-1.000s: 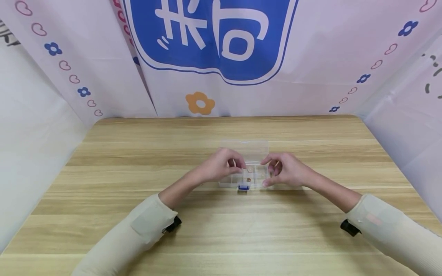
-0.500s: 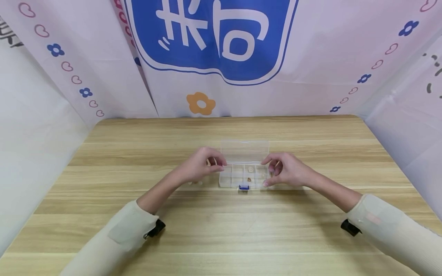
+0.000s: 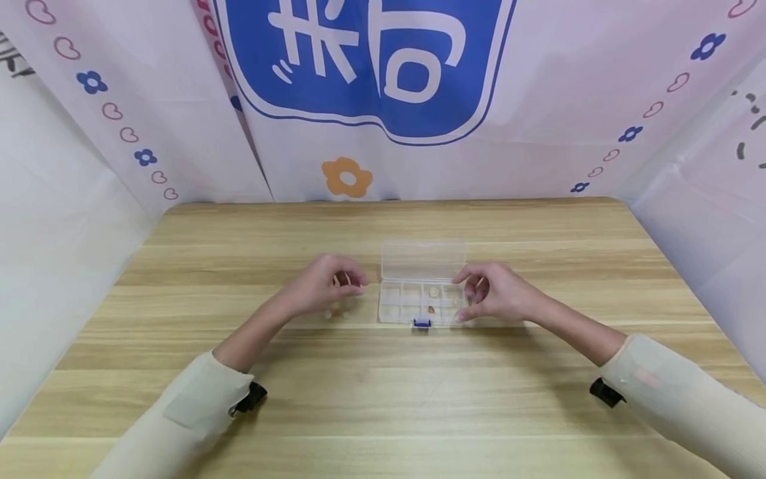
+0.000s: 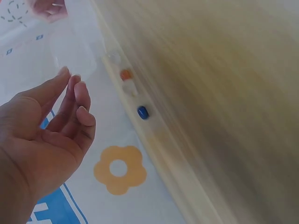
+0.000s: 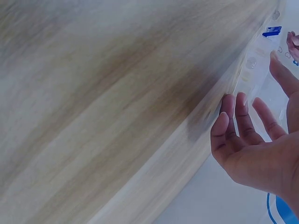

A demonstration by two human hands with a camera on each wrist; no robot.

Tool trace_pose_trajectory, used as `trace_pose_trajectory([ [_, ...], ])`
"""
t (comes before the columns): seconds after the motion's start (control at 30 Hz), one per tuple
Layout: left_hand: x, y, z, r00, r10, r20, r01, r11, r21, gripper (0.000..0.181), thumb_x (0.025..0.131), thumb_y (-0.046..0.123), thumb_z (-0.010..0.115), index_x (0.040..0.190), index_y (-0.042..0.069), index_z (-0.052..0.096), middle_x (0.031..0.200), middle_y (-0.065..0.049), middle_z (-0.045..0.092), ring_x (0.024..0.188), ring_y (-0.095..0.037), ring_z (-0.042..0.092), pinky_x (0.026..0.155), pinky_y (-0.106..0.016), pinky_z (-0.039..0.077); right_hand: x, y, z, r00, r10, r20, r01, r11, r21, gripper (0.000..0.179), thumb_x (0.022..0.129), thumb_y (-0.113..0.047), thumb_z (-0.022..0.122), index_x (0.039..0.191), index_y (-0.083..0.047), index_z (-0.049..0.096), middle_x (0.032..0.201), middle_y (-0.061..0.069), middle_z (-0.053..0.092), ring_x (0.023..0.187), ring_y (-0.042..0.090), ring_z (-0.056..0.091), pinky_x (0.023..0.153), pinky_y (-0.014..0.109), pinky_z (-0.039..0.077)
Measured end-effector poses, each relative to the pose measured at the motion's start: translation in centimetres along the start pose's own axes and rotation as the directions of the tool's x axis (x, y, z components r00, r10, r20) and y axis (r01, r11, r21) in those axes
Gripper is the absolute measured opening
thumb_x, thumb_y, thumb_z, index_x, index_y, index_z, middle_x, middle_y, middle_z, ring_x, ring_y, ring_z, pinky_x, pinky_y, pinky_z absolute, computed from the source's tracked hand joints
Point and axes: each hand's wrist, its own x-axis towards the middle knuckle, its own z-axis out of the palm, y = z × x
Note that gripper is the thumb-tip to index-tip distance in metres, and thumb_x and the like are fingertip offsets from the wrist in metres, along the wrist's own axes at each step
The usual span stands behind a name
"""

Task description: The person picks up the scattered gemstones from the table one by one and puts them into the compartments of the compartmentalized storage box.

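A clear compartment box [image 3: 391, 311] stands on the table, its lid [image 3: 423, 261] raised at the back and a blue latch [image 3: 421, 323] in front. Inside, a pale round piece [image 3: 433, 292] and a small brown piece [image 3: 431, 309] lie in separate compartments. My right hand [image 3: 497, 294] holds the box's right end, thumb at the front corner and forefinger at the back. Left of the box hovers my left hand [image 3: 317, 285], fingers loosely bent, nothing seen between them. Below it lie small bead-like pieces: a blue one [image 4: 143, 112], an orange one [image 4: 125, 74] and clear ones [image 4: 130, 87].
The wooden table [image 3: 383, 399] spreads around the box. A printed cloth [image 3: 509, 166] hangs along its back edge, with white cloth walls [image 3: 66, 166] at the sides. Black wrist cameras [image 3: 248, 398] sit under both sleeves.
My left hand has moved left, from over the box's compartments to above the loose pieces, uncovering the box's left side. The right hand and the box stay in place.
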Motion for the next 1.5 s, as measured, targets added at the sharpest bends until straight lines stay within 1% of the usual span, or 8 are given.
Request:
trace_pose_trajectory([
  [0.23, -0.4, -0.8, -0.5, 0.997, -0.036, 0.067, 0.035, 0.999, 0.017, 0.004, 0.091, -0.006, 0.075, 0.090, -0.003, 0.075, 0.087, -0.008, 0.073, 0.078, -0.015, 0.066, 0.069, -0.026, 0.057, 0.0, 0.0, -0.1, 1.000, -0.003, -0.002, 0.003, 1.000, 0.003, 0.056, 0.074, -0.012, 0.095, 0.120, 0.005, 0.068, 0.088, 0.009, 0.064, 0.073, 0.017, 0.060, 0.069, 0.024, 0.054],
  [0.27, -0.5, -0.9, -0.5, 0.996, -0.032, 0.080, 0.030, 0.999, 0.024, 0.004, 0.091, -0.006, 0.075, 0.089, -0.002, 0.075, 0.086, -0.007, 0.073, 0.077, -0.015, 0.066, 0.068, -0.026, 0.057, 0.0, 0.0, 0.0, 1.000, -0.005, -0.003, 0.005, 1.000, 0.004, 0.056, 0.074, -0.012, 0.095, 0.119, 0.005, 0.068, 0.088, 0.010, 0.064, 0.073, 0.017, 0.060, 0.069, 0.024, 0.054],
  [0.43, -0.5, -1.1, -0.7, 0.988, -0.025, 0.155, 0.020, 0.999, 0.032, 0.006, 0.088, -0.004, 0.079, 0.085, -0.001, 0.074, 0.081, -0.005, 0.072, 0.072, -0.016, 0.067, 0.065, -0.025, 0.058, 0.0, 0.0, 0.0, 1.000, -0.002, -0.001, 0.002, 1.000, 0.000, 0.057, 0.073, -0.012, 0.095, 0.120, 0.006, 0.068, 0.088, 0.010, 0.064, 0.073, 0.017, 0.061, 0.069, 0.024, 0.055],
  [0.6, -0.5, -1.2, -0.7, 0.978, -0.053, 0.203, 0.052, 0.999, 0.006, 0.008, 0.086, -0.006, 0.080, 0.085, -0.001, 0.074, 0.080, -0.005, 0.072, 0.071, -0.018, 0.068, 0.062, -0.027, 0.058, 0.0, 0.0, 0.0, 1.000, 0.007, 0.004, -0.007, 1.000, 0.000, 0.058, 0.074, -0.012, 0.095, 0.121, 0.006, 0.067, 0.089, 0.010, 0.064, 0.073, 0.017, 0.061, 0.069, 0.024, 0.055],
  [0.8, -0.5, -1.3, -0.7, 0.970, -0.077, 0.232, 0.067, 0.997, 0.050, 0.012, 0.083, -0.006, 0.082, 0.083, 0.003, 0.075, 0.081, -0.002, 0.071, 0.071, -0.014, 0.066, 0.064, -0.026, 0.058, 0.0, -0.1, -0.1, 1.000, 0.021, 0.005, -0.021, 1.000, 0.002, 0.058, 0.074, -0.012, 0.095, 0.122, 0.005, 0.067, 0.090, 0.010, 0.064, 0.074, 0.017, 0.061, 0.069, 0.024, 0.054],
  [1.03, -0.5, -1.3, -0.6, 0.961, -0.097, 0.259, 0.079, 0.994, 0.079, 0.014, 0.083, -0.006, 0.082, 0.081, 0.004, 0.074, 0.080, -0.001, 0.070, 0.072, -0.012, 0.064, 0.067, -0.025, 0.056, 0.0, -0.1, -0.1, 1.000, 0.006, 0.004, -0.006, 1.000, 0.007, 0.057, 0.074, -0.011, 0.095, 0.121, 0.006, 0.067, 0.089, 0.010, 0.064, 0.073, 0.017, 0.061, 0.068, 0.024, 0.054],
  [1.3, -0.4, -1.2, -0.5, 0.957, -0.099, 0.274, 0.069, 0.991, 0.116, 0.013, 0.084, -0.004, 0.082, 0.079, 0.006, 0.075, 0.079, 0.001, 0.071, 0.071, -0.009, 0.064, 0.068, -0.024, 0.056, 0.0, -0.2, -0.1, 1.000, 0.002, 0.008, -0.003, 1.000, 0.013, 0.057, 0.074, -0.011, 0.094, 0.121, 0.007, 0.067, 0.089, 0.010, 0.063, 0.073, 0.017, 0.060, 0.068, 0.024, 0.054],
  [1.5, -0.3, -1.4, -0.3, 0.956, -0.082, 0.282, 0.054, 0.993, 0.106, 0.012, 0.085, -0.006, 0.080, 0.080, 0.005, 0.077, 0.079, 0.000, 0.072, 0.071, -0.009, 0.064, 0.067, -0.023, 0.056, 0.0, 0.0, -0.1, 1.000, 0.002, 0.006, -0.002, 1.000, 0.012, 0.058, 0.075, -0.012, 0.095, 0.122, 0.007, 0.067, 0.089, 0.009, 0.063, 0.073, 0.017, 0.060, 0.068, 0.024, 0.054],
])
